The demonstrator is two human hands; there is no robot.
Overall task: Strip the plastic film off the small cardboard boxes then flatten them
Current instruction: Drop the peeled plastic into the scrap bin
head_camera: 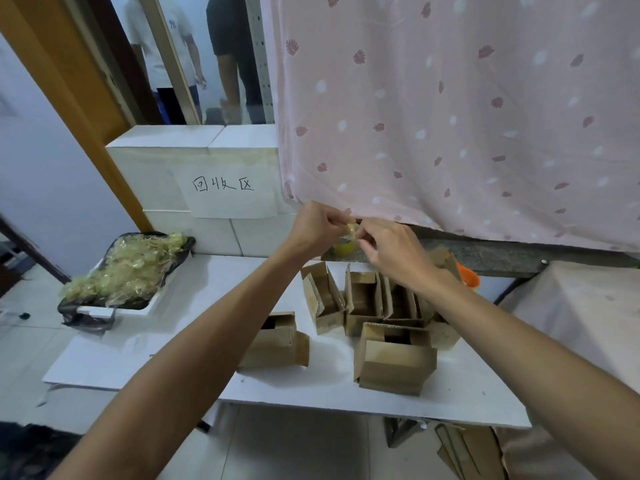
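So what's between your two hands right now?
In the head view, a small crumpled film scrap, yellowish, pinched from either side by the left hand and the right hand.

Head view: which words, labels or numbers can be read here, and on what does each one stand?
"回收区": handwritten on the white paper sheet stuck on the white blocks.
Logo on the white shirt in the background: too blurred to read.
Print on one cardboard box: too small to read.
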